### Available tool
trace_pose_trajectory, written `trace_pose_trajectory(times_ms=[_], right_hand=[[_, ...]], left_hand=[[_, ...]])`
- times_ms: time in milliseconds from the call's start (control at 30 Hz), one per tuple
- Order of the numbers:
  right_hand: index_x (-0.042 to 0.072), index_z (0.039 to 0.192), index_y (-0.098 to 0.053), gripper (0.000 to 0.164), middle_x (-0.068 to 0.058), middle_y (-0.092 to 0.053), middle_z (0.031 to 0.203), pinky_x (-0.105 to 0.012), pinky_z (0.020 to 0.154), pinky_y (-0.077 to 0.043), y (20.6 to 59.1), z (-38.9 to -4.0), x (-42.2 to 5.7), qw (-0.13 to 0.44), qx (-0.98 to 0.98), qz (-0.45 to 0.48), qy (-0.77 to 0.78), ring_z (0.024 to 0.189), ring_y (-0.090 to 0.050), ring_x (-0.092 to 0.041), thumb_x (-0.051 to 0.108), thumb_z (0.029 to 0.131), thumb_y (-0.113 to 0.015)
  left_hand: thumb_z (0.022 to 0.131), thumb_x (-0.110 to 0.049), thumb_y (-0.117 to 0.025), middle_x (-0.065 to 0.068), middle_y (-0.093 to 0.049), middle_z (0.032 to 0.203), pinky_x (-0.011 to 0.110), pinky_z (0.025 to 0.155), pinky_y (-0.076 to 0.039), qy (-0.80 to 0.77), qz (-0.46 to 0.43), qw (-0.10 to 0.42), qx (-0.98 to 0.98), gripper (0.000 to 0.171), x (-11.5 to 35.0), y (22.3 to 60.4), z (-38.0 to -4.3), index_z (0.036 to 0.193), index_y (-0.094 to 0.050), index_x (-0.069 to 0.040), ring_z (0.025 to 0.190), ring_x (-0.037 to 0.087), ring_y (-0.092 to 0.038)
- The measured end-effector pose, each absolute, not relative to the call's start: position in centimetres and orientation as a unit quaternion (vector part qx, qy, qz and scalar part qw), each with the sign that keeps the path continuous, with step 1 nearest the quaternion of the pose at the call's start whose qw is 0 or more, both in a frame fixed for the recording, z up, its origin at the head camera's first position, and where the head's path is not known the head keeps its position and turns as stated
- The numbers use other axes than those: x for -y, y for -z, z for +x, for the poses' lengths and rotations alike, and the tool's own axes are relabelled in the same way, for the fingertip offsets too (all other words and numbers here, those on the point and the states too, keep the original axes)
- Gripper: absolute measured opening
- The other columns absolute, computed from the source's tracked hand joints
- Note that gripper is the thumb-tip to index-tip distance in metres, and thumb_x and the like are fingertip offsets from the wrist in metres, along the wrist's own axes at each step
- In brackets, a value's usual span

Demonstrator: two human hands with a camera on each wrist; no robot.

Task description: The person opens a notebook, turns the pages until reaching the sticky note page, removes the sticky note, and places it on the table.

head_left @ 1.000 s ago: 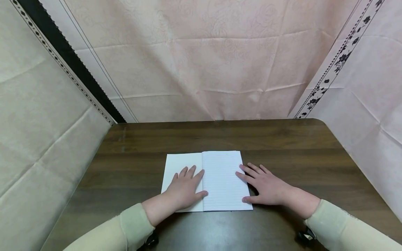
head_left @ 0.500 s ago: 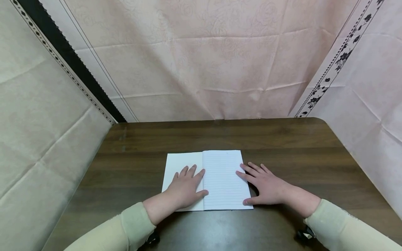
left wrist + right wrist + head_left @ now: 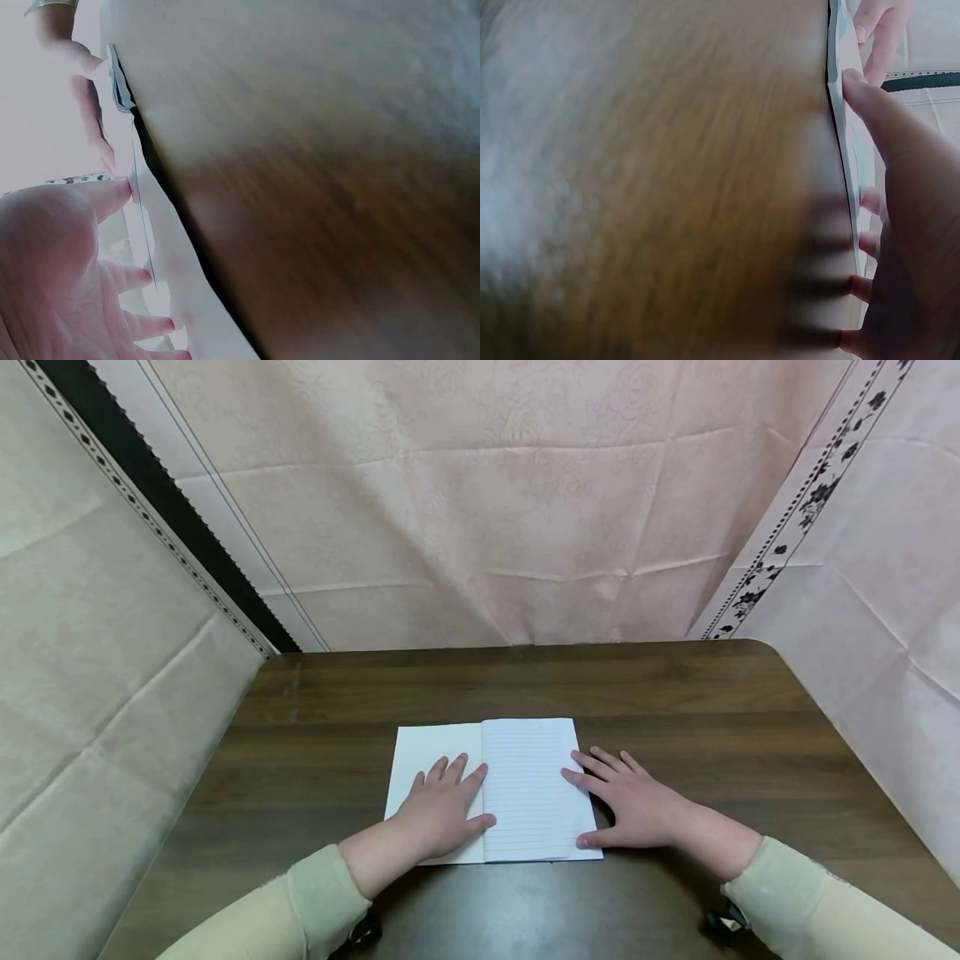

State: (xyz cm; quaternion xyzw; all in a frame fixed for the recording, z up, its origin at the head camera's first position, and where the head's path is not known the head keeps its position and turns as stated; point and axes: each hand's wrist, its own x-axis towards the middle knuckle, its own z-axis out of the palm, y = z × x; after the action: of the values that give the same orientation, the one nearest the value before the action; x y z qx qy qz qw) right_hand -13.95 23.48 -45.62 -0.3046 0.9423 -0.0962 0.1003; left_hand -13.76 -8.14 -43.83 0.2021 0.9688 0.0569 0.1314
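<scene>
An open notebook [image 3: 528, 789] lies flat on the wooden table, a plain white page on its left side and a lined page on its right. My left hand [image 3: 442, 814] rests on the plain page with fingers spread, its thumb reaching across the fold. At the notebook's right edge is my right hand [image 3: 637, 806], index finger and thumb tips on the lined page's margin. In the left wrist view, the left fingertips touch the white page [image 3: 199, 315]. The right wrist view shows the right thumb [image 3: 855, 82] on the notebook's edge and the other fingertips along its side.
The brown wood-grain table [image 3: 480, 685] has rounded far corners. Pale patterned cloth [image 3: 480, 527] hangs behind it, with more cloth at both sides. A dark strip [image 3: 165, 485] runs down the left corner, and a floral border [image 3: 795, 527] down the right.
</scene>
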Motion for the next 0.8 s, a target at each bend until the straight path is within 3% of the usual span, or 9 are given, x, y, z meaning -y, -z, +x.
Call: trace_pose_trajectory(times_ms=[533, 800], right_hand=[[0.022, 0.152, -0.042, 0.098, -0.007, -0.030, 0.160, -0.070, 0.109, -0.019, 45.33, -13.74, -22.57, 0.075, -0.947, -0.300, 0.092, 0.147, -0.022, -0.038, 0.084, 0.077, -0.052], [0.021, 0.151, -0.043, 0.099, -0.008, -0.031, 0.159, -0.070, 0.108, -0.021, 45.50, -13.87, -22.57, 0.074, -0.947, -0.299, 0.086, 0.147, -0.023, -0.039, 0.086, 0.077, -0.050]], left_hand=[[0.091, -0.061, -0.057, 0.016, -0.031, 0.158, 0.064, 0.109, -0.026, -0.058, 0.198, 0.130, -0.970, 0.077, 7.98, 43.87, -13.84, 0.153, -0.039, -0.020, 0.143, 0.043, -0.028], [0.091, -0.059, -0.060, 0.014, -0.039, 0.152, 0.064, 0.106, -0.030, -0.053, 0.205, 0.100, -0.972, 0.072, 7.84, 43.55, -13.46, 0.148, -0.047, -0.017, 0.140, 0.040, -0.033]])
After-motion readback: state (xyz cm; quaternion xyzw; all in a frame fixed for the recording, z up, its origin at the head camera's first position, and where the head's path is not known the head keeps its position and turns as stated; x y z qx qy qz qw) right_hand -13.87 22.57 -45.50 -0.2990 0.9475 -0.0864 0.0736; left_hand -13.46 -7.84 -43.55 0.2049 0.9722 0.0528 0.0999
